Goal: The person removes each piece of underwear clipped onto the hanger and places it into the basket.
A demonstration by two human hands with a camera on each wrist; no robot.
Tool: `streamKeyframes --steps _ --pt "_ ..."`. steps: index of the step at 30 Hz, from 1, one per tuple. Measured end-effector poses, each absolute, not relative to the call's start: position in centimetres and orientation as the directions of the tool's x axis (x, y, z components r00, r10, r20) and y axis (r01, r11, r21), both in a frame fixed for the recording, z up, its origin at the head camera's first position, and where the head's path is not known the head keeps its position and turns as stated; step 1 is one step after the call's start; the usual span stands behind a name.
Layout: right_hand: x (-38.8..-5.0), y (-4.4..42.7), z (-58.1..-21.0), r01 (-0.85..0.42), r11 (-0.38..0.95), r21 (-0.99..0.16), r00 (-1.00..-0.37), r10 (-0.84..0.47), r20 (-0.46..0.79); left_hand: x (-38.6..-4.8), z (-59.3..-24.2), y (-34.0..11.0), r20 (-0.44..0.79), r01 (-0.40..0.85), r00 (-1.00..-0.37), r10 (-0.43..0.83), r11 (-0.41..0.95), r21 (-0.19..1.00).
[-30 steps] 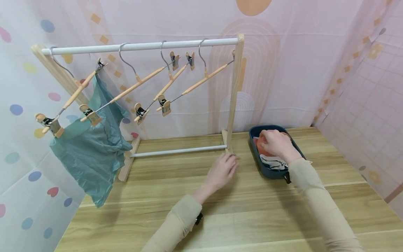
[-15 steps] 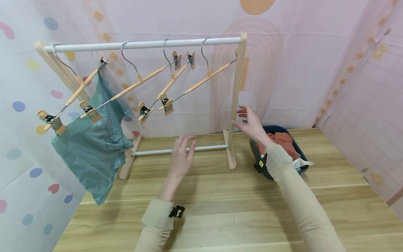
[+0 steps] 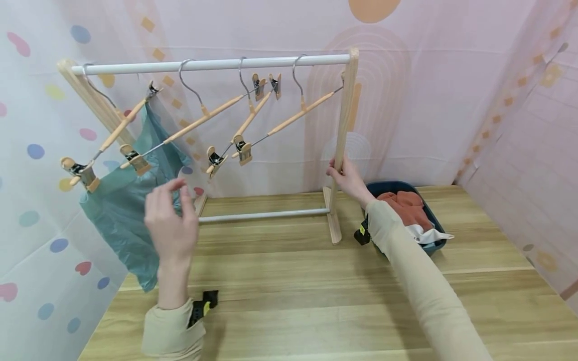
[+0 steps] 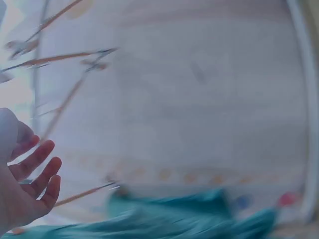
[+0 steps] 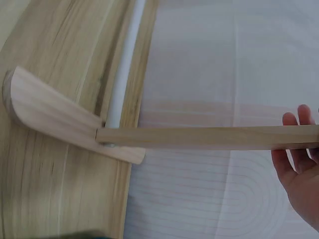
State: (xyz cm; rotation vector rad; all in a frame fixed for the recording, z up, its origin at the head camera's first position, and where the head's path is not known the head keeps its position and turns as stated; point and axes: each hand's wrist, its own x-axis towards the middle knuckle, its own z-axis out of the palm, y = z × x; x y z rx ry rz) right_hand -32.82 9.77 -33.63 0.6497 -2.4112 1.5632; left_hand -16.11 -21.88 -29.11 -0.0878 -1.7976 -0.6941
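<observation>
My right hand (image 3: 348, 178) grips the right wooden post (image 3: 344, 125) of a small clothes rack, about halfway up. In the right wrist view its fingers (image 5: 291, 119) wrap around that post. My left hand (image 3: 171, 220) is raised in the air before a teal cloth garment (image 3: 122, 215), fingers loosely bent and holding nothing. That garment hangs from the clips of the leftmost hanger (image 3: 118, 133). Several clip hangers hang from the white top rail (image 3: 217, 64); the others, such as the rightmost hanger (image 3: 295, 120), carry no cloth.
Right of the rack, a dark blue basket (image 3: 431, 200) holds an orange-red cloth (image 3: 406, 208) and a white cloth (image 3: 429, 234) draped over its rim. A white lower bar (image 3: 266, 215) joins the rack's feet. A patterned curtain stands behind the wooden table (image 3: 289, 291).
My right hand has left the basket, moved left and taken hold of the rack's post. The left hand has moved left and up, from mid-table to in front of the teal garment.
</observation>
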Motion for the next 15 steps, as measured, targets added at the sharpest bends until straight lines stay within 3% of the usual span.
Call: streamKeyframes --steps 5,7,10,15 --pt "-32.4 9.6 -33.4 -0.451 0.349 -0.822 -0.889 -0.257 0.379 -14.0 -24.5 -22.5 0.941 0.357 -0.196 -0.275 0.874 0.329" --pt "-31.9 9.6 -32.9 -0.443 0.359 -0.822 -0.893 -0.263 0.366 -13.6 -22.6 -22.6 0.950 0.335 -0.164 -0.266 0.891 0.307" --pt "-31.9 9.6 -32.8 -0.436 0.361 -0.824 -0.895 -0.272 0.355 -13.3 -19.9 -23.1 0.945 0.265 -0.207 -0.255 0.915 0.305" --pt "-32.8 9.6 -33.6 -0.442 0.355 -0.824 -0.892 -0.274 0.361 -13.8 -16.6 -25.0 0.890 0.062 -0.371 -0.265 0.949 0.309"
